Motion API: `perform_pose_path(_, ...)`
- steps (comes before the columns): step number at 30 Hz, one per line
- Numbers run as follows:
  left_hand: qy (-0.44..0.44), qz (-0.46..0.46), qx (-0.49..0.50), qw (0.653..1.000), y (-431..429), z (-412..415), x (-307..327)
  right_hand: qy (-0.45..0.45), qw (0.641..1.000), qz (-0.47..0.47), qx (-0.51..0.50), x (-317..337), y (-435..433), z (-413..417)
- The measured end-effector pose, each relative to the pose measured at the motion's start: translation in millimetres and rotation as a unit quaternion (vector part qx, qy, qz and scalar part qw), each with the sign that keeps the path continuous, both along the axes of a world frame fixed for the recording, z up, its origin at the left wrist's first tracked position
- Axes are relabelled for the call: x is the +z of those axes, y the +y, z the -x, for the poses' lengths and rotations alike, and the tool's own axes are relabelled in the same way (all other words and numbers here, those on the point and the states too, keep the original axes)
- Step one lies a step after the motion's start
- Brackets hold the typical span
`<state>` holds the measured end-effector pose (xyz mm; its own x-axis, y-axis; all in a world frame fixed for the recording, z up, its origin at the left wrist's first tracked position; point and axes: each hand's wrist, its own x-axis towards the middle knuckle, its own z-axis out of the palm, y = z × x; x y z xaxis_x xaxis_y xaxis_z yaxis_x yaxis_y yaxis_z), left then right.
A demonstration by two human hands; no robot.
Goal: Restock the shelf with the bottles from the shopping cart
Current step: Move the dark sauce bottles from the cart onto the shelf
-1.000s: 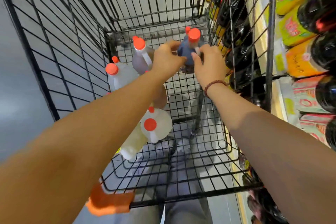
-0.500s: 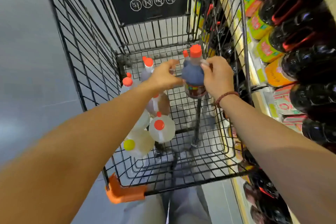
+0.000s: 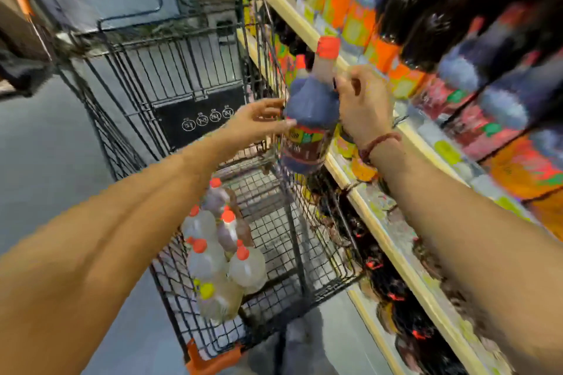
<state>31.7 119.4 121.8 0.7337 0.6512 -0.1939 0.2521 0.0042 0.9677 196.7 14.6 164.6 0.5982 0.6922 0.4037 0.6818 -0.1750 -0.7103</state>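
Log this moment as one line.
right grip: holds dark orange-capped bottle by neck | left grip: touches its side | bottle: over shopping cart rim, beside shelf

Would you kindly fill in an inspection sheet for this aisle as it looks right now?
Surface: shelf beside the cart, its rows packed with stocked bottles.
Job's things: dark bottle with an orange cap, held up at the shelf-side wall of the shopping cart; pale bottles clustered in the cart's near left corner.
Clutter: blurred dark object at the left edge, unidentifiable.
Grippers: right hand has its grip on the dark bottle's neck; left hand touches its side with straight fingers.
Cables: nothing seen.
Surroundings: grey floor.
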Motion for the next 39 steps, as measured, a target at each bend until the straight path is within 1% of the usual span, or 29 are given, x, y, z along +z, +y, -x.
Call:
perform_pose_path(4, -0.029, -0.026, -0.084, 0.996, -11.8, -28.1, 54.2, -0.033, 0.996, -0.065, -0.056, 53.9, -26.1, -21.0)
perform_pose_path(7, -0.055, -0.037, -0.159, 0.985, -30.1, -55.0, 85.7, -0.015, 0.988, -0.120, -0.096, 81.4, -51.9, -36.6)
perform_pose_path(12, -0.086, -0.040, -0.240, 0.966, -75.7, -95.6, 107.1, -0.001, 0.977, -0.113, -0.181, 103.6, -105.8, -57.8)
perform_pose_path(15, -0.085, -0.040, -0.279, 0.956, -105.5, -112.8, 110.3, -0.009, 0.968, -0.085, -0.235, 106.7, -143.9, -63.1)
perform_pose_path(18, -0.088, -0.040, -0.303, 0.948, -134.0, -128.2, 108.6, 0.026, 0.959, -0.090, -0.266, 103.8, -183.9, -66.6)
perform_pose_path(23, -0.059, -0.057, -0.366, 0.927, -188.1, -149.8, 107.0, 0.077, 0.948, -0.093, -0.295, 98.4, -255.4, -74.1)
perform_pose_path(31, -0.059, -0.010, -0.438, 0.897, -290.3, -159.7, 94.6, 0.090, 0.927, -0.106, -0.348, 85.5, -362.9, -62.3)
perform_pose_path(33, -0.060, -0.009, -0.440, 0.896, -316.2, -158.5, 87.2, 0.094, 0.921, -0.106, -0.362, 80.1, -385.5, -57.6)
perform_pose_path(39, -0.072, -0.006, -0.410, 0.909, -375.2, -155.8, 63.3, 0.085, 0.916, -0.102, -0.378, 58.7, -438.0, -44.9)
